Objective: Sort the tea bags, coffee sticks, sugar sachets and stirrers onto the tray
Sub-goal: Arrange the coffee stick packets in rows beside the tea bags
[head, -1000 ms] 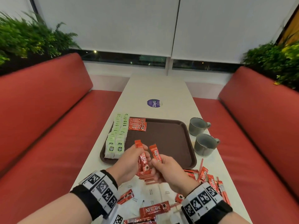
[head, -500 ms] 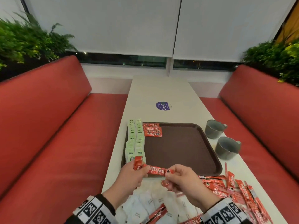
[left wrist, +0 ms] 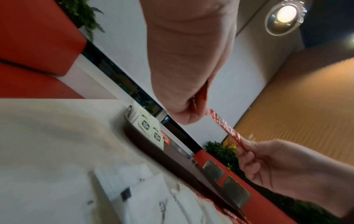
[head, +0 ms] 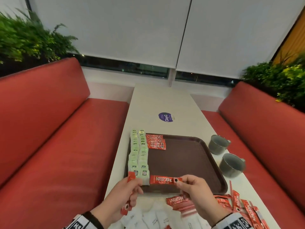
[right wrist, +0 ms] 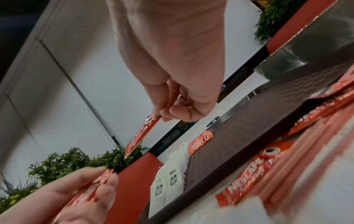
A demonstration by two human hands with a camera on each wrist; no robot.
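Observation:
A brown tray (head: 189,156) lies on the white table. Two rows of green tea bags (head: 138,156) fill its left side, with a small stack of red coffee sticks (head: 156,142) at its far left corner. My right hand (head: 191,187) pinches one red coffee stick (head: 162,179) by its end, level above the tray's near edge. My left hand (head: 127,192) grips another coffee stick (head: 129,190) upright at the tray's near left corner. In the right wrist view the pinched stick (right wrist: 142,134) slants down from the fingertips.
Loose coffee sticks (head: 237,204) lie on the table right of my right hand. White sugar sachets (head: 153,219) sit between my wrists. Two grey cups (head: 231,164) stand right of the tray. Red benches (head: 49,146) flank the table.
My hands have drawn apart: the right one carried its coffee stick to the right, level over the tray's near edge. The left one keeps its stick near the tray's corner.

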